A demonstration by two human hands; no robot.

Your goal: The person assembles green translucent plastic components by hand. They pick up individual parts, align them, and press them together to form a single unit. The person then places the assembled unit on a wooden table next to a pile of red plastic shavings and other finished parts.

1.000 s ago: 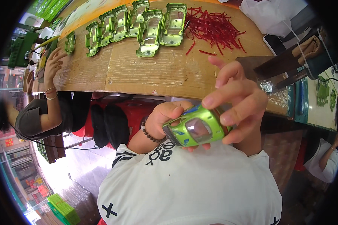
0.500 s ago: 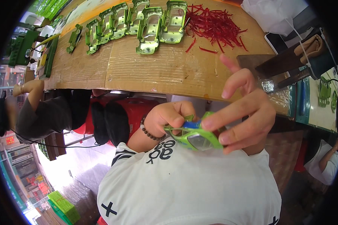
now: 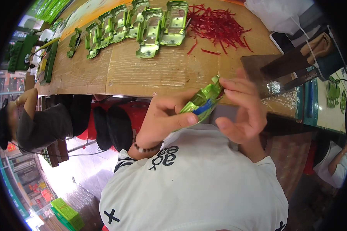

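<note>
A: Where's the part?

B: Green toy car shell (image 3: 202, 101), held in the air just off the near edge of the table (image 3: 115, 77), above the person's white shirt (image 3: 189, 184). Left hand (image 3: 164, 115) is clamped on it, thumb along the lower side, fingers curled over the top. Right hand (image 3: 243, 109) has its fingertips on the shell's upper end, other fingers spread loose.

A: Room to move?

B: Open space between table edge and chest. Bare table directly ahead of the hands. A dark block (image 3: 266, 75) sits just right of the right hand, at the edge.

A: Surfaces?

B: Table is covered in brown corrugated cardboard, edge curved by the lens. Shell is glossy metallic green with a blue insert showing. A row of matching green shells (image 3: 142, 23) lies at the far side, hollow side up, touching each other. Beside them a loose pile of thin red strips (image 3: 216, 25). Another person (image 3: 38, 119) in dark clothes sits well off to the left.
</note>
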